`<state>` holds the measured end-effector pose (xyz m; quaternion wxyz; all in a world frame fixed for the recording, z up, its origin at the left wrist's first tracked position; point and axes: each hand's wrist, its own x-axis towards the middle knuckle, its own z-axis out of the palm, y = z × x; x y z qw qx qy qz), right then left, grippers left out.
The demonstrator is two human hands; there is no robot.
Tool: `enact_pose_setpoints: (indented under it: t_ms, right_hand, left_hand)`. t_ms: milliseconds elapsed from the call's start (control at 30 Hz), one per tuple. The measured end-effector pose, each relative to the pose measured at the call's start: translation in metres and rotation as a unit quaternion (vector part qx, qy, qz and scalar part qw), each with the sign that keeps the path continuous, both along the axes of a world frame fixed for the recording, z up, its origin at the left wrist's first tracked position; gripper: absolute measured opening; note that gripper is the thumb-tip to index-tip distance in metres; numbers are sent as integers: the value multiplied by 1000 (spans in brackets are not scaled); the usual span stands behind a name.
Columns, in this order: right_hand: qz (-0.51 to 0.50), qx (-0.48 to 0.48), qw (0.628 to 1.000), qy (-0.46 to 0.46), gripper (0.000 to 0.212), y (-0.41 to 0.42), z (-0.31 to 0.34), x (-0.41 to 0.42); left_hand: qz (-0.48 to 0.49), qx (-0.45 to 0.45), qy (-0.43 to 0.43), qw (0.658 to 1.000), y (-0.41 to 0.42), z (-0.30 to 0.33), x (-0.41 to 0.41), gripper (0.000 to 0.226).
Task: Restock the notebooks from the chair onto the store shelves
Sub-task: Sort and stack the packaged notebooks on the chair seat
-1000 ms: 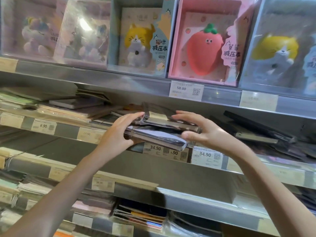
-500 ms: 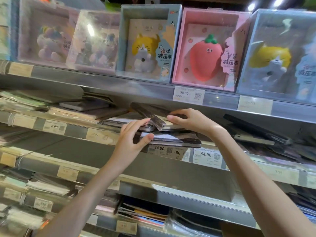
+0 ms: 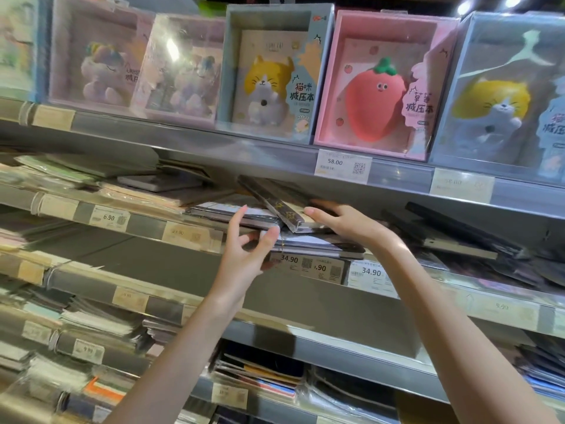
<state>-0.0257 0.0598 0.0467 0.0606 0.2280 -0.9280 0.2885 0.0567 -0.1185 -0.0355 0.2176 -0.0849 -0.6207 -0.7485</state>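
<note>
Dark notebooks being settled on the middle shelf

Left hand point(image 3: 244, 255), fingers spread loose, steadies the flat stack point(image 3: 318, 247) at the shelf point(image 3: 146, 223) lip; right hand point(image 3: 345, 221) presses flat on the tilted notebook point(image 3: 275, 198) atop. Next, I judge: push it level and deeper.

- The right hand point(image 3: 348, 223) rests on a tilted notebook point(image 3: 276, 203), whose far end rises to the left, under the upper shelf point(image 3: 275, 154).
- Just below that grip lies a flat stack of notebooks point(image 3: 318, 247) on the middle shelf point(image 3: 428, 286).
- The left hand point(image 3: 244, 255) is left of the grip, at the stack's front left corner.
- Above the grip, the strawberry box point(image 3: 379, 84) stands on the upper shelf.
- Right of the grip lie more notebooks point(image 3: 452, 237).
</note>
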Motion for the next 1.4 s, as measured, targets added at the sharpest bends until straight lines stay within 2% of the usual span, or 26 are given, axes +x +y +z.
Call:
enact_pose_setpoints:
  t_ms: [200, 333, 400, 467, 633, 767, 1000, 1133, 1267, 1400]
  right_hand:
    - [-6, -7, 1000, 16, 72, -1, -4, 2]
    - [-26, -8, 999, 26, 94, -6, -6, 10]
    - [-40, -4, 998, 44, 97, -6, -9, 12]
    - [-60, 15, 996, 61, 93, -5, -10, 16]
    - [-91, 97, 987, 90, 68, 0, -8, 39]
    - [-70, 30, 992, 97, 59, 6, -2, 33]
    - [33, -100, 993, 48, 75, 2, 4, 3]
    - [60, -131, 989, 38, 78, -1, 4, 2]
    - [68, -154, 983, 75, 80, -2, -3, 9]
    - [73, -132, 985, 83, 84, -2, -3, 24]
  left_hand:
    - [9, 50, -37, 998, 20, 16, -2, 64]
    - [23, 67, -73, 995, 25, 21, -9, 58]
    - [35, 75, -80, 993, 28, 22, -10, 56]
    - [56, 77, -77, 992, 31, 22, -11, 57]
    - [57, 106, -50, 991, 28, 10, -2, 55]
    - [35, 101, -20, 994, 20, -13, 11, 51]
    - [5, 44, -13, 999, 5, -34, 23, 51]
    - [-12, 54, -5, 998, 1, -37, 24, 62]
    - [-12, 54, 14, 998, 1, -44, 27, 67]
    - [-6, 54, 17, 998, 2, -60, 36, 69]
